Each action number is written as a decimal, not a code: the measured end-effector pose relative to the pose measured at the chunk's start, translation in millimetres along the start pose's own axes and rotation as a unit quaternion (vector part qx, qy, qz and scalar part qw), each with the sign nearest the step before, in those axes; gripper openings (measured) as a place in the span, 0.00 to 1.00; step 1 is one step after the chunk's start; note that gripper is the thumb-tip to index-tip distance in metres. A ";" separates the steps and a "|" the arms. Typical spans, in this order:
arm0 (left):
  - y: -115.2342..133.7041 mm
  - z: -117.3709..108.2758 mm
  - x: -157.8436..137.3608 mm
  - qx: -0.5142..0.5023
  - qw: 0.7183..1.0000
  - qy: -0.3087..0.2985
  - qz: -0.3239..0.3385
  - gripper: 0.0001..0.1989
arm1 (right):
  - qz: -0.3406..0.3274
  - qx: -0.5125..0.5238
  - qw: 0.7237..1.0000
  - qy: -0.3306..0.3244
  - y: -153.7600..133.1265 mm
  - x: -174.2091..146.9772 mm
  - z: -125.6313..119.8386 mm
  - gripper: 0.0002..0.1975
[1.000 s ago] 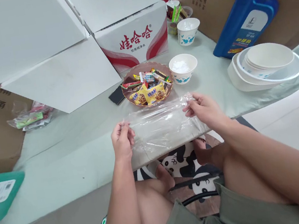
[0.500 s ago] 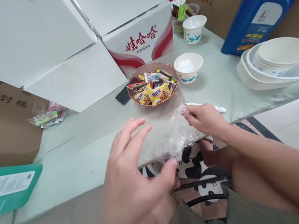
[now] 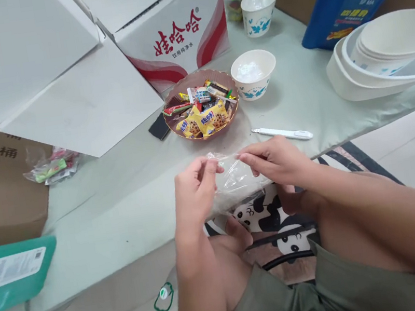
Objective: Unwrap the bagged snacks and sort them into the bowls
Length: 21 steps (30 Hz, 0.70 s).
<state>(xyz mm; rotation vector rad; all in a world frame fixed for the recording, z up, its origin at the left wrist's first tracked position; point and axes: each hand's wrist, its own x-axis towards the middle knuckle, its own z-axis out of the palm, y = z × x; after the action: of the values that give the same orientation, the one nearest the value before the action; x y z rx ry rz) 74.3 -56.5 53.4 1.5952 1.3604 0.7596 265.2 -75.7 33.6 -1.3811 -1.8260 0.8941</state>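
A clear plastic bag [image 3: 234, 177] hangs between my two hands at the table's front edge. My left hand [image 3: 198, 180] pinches its upper left edge between thumb and fingers. At the upper right edge, my right hand [image 3: 277, 160] grips it the same way. Just beyond lies a white utility knife [image 3: 283, 133] on the green cloth. Behind my hands stands a pinkish scalloped bowl [image 3: 171, 124] filled with wrapped snacks, among them yellow cookie packets [image 3: 213, 119]. To its right is a paper cup [image 3: 257, 87] with clear plastic inside.
A second paper cup [image 3: 260, 18] and a tub of snacks [image 3: 234, 9] stand farther back. Stacked white bowls [image 3: 361, 83] and a blue jug [image 3: 349, 7] are at right. White cartons [image 3: 78, 113], bagged items [image 3: 54, 169] and a green container [image 3: 12, 265] occupy the left.
My left hand, open and apart from the bag before, has moved forward and closed on its left edge. The bag is now stretched between both hands. The view has shifted slightly.
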 end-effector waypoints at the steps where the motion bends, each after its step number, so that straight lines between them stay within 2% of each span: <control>1: -2.6 -5.1 -0.4 -0.021 1.000 0.014 -0.003 0.16 | 0.002 0.015 1.000 0.000 0.0 0.4 -0.5 0.22; 6: -12.4 -17.4 1.0 -0.119 0.987 0.105 -0.005 0.19 | 0.048 0.067 0.997 0.013 2.0 -0.5 -0.5 0.23; 10: -19.8 -19.7 5.9 -0.147 0.973 0.179 0.012 0.20 | 0.094 0.123 0.987 0.047 6.2 -0.1 -0.4 0.21; 16: -27.2 -22.8 8.2 -0.095 0.971 0.219 0.028 0.19 | 0.131 0.187 0.972 0.062 9.8 2.4 -1.5 0.21; 18: -27.2 -23.3 8.0 -0.099 0.966 0.238 0.035 0.19 | 0.125 0.207 0.968 0.070 11.8 1.9 -3.0 0.18; 21: -26.0 -26.3 8.0 -0.143 0.951 0.271 0.037 0.19 | 0.109 0.238 0.965 0.026 15.0 -0.6 -5.0 0.16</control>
<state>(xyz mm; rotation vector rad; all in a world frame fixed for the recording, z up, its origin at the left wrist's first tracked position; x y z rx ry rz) 41.7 -42.3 40.4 1.2564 1.4831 1.4496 277.2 -72.6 23.7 -1.2873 -1.3145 1.2968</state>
